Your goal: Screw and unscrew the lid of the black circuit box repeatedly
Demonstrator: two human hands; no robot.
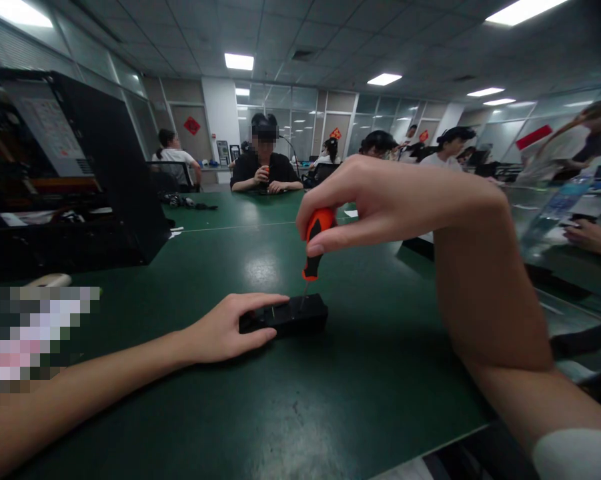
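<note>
A black oblong device (307, 316) lies on the green table (280, 413). My left hand (235, 327) grips its left end, with the thumb along the near side and a finger along the far side. Above the device, my right hand (365, 203) is wrapped round the handle of an orange and black screwdriver (312, 263). The screwdriver stands nearly upright, and its thin shaft reaches down to the top of the device. Where exactly the tip sits is too small to tell.
An open black computer case (105, 160) stands at the left. Behind it lie dark cables (187, 202). Across the table sits a person in black (265, 167). A clear plastic bottle (555, 210) and another person's hand (593, 237) are at the right.
</note>
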